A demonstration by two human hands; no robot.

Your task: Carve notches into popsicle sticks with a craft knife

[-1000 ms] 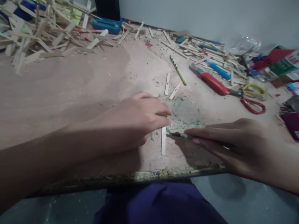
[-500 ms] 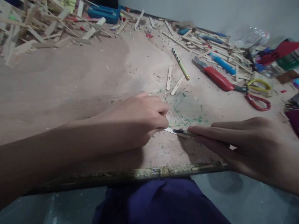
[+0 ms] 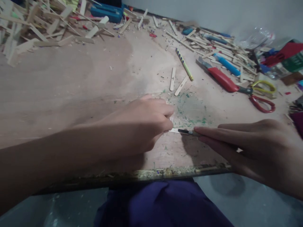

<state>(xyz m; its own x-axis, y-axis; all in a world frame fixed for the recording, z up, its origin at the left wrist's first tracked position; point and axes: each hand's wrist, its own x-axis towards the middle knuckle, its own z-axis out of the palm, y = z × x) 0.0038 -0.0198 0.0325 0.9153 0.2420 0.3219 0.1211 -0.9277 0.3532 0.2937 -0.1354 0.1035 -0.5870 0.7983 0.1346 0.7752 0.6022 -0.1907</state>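
My left hand (image 3: 153,121) is closed on a pale wooden craft stick (image 3: 174,130), whose short end sticks out past my fingers over the table. In my right hand (image 3: 248,142) is a craft knife (image 3: 189,132), gripped close behind its dark blade with the index finger laid along the top. The blade lies over the stick, pointing toward my left fingers. Most of the knife's handle is hidden by my right hand. Two craft sticks with small notches (image 3: 172,79) lie just beyond my hands.
A patterned pencil (image 3: 184,64) and scissors (image 3: 262,91) beside a red-handled cutter (image 3: 222,79) lie at the right. Piles of loose sticks (image 3: 63,28) fill the back left and back right, near a blue tool (image 3: 106,12). Green shavings dot the wooden table (image 3: 82,75).
The knife blade now covers more of the stick, whose right end no longer shows below it. The whole view has shifted slightly; both hands keep their grips.
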